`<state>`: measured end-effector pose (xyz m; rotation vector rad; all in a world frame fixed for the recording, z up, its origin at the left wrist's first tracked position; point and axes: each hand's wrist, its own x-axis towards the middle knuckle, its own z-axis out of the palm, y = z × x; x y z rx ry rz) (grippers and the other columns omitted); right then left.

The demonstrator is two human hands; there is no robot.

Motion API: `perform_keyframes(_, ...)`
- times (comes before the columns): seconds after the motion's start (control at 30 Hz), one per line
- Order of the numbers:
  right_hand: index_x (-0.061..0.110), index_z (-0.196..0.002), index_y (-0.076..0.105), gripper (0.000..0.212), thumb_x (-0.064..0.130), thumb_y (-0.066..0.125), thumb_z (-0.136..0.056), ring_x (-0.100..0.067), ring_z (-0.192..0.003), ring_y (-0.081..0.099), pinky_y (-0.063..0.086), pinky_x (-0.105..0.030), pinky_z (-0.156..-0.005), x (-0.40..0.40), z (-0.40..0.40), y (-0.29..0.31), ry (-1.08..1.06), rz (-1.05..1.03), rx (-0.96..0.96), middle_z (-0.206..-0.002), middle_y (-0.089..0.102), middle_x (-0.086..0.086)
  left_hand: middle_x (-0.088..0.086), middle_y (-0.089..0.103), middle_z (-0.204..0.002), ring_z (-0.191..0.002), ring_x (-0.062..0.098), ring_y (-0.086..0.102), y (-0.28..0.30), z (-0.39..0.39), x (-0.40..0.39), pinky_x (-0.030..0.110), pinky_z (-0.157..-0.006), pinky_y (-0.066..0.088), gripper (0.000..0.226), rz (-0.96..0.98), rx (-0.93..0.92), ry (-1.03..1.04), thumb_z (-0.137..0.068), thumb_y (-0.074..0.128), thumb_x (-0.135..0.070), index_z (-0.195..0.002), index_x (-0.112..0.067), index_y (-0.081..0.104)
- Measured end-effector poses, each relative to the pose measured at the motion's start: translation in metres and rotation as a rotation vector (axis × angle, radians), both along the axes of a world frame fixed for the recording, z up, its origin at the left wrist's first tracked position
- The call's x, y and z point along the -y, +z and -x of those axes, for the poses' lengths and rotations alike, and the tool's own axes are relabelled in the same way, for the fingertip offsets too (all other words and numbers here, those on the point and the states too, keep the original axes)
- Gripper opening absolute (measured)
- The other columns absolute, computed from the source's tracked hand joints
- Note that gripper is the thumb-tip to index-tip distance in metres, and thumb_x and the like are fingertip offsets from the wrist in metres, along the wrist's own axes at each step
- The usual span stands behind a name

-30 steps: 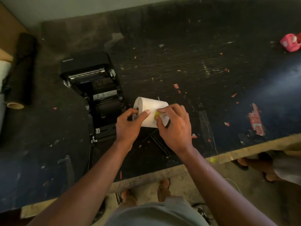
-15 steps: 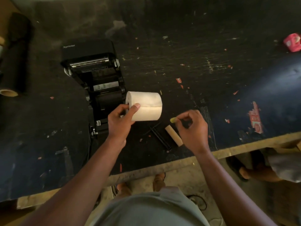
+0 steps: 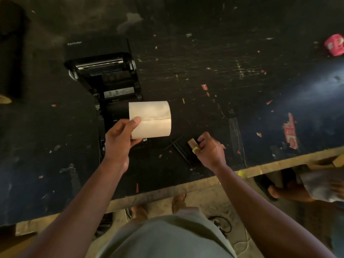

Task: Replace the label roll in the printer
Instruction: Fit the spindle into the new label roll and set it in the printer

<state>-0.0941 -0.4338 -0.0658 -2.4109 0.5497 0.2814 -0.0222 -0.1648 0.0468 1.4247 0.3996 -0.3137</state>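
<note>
A view from above of a dark, scuffed tabletop (image 3: 204,53) strewn with small red scraps; the left hand (image 3: 119,140) grips a white label roll (image 3: 150,118) by its left end, thumb on top along the seam, holding the roll on its side just right of the printer (image 3: 104,75) and over its front right corner; the printer is black, marked "Xprinter", and sits with its lid open and its roll bay showing; the right hand (image 3: 210,149) is closed around a short cardboard core (image 3: 191,143) near the tabletop's front edge, with a bit of yellow tape (image 3: 195,150) at its fingertips; thin black rods (image 3: 178,148) lie on the tabletop between the two hands; a pink object (image 3: 334,45) rests at the far right, well apart; a dark roll (image 3: 9,53) lies at the far left edge; below the tabletop, the person's feet and a second person's sandalled foot (image 3: 268,185) show on the floor.
</note>
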Motion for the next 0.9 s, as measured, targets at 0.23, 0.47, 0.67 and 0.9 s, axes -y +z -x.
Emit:
perform_keyframes(0.23,0.037,-0.138,0.050,0.058,0.022,0.072,-0.086,-0.022,-0.137,0.049,0.042,-0.050,-0.113,-0.027,-0.050,0.019,0.612,0.175,0.060,-0.144,0.055,0.003,0.003,0.064,-0.135,-0.128,0.028,0.063,0.007,0.008,-0.013,0.035,-0.089,0.060,0.021,0.055,-0.060,0.006,-0.092,0.073,-0.036,-0.073,-0.044,0.078)
perform_keyframes(0.47,0.031,-0.121,0.067,0.032,0.012,0.063,-0.095,-0.022,-0.131,0.054,0.045,-0.043,-0.109,-0.049,-0.089,0.020,0.819,0.182,-0.185,-0.137,0.058,0.002,0.009,0.066,-0.137,-0.123,0.030,0.069,0.004,0.017,-0.036,0.038,-0.086,0.063,0.041,0.294,-0.213,0.083,-0.080,0.082,-0.043,-0.119,-0.037,0.070)
perform_keyframes(0.67,0.026,-0.115,0.070,0.026,0.011,0.072,-0.094,-0.007,-0.105,0.068,0.059,-0.033,-0.094,-0.007,-0.087,0.067,0.136,-0.115,0.182,-0.116,0.070,0.005,0.010,0.064,-0.145,-0.131,0.036,0.066,0.006,0.021,-0.056,0.042,-0.093,0.062,0.100,0.465,-0.235,0.063,-0.056,0.097,-0.052,-0.145,-0.034,0.054)
perform_keyframes(0.9,0.015,-0.110,0.076,0.019,0.006,0.075,-0.093,-0.013,-0.102,0.077,0.063,-0.025,-0.082,-0.022,-0.045,0.127,-0.348,-0.728,0.585,-0.107,0.080,0.001,0.011,0.062,-0.149,-0.129,0.034,0.068,0.005,0.024,-0.058,0.045,-0.102,0.058,0.068,0.499,-0.226,0.043,-0.084,0.073,-0.047,-0.148,-0.035,0.050)
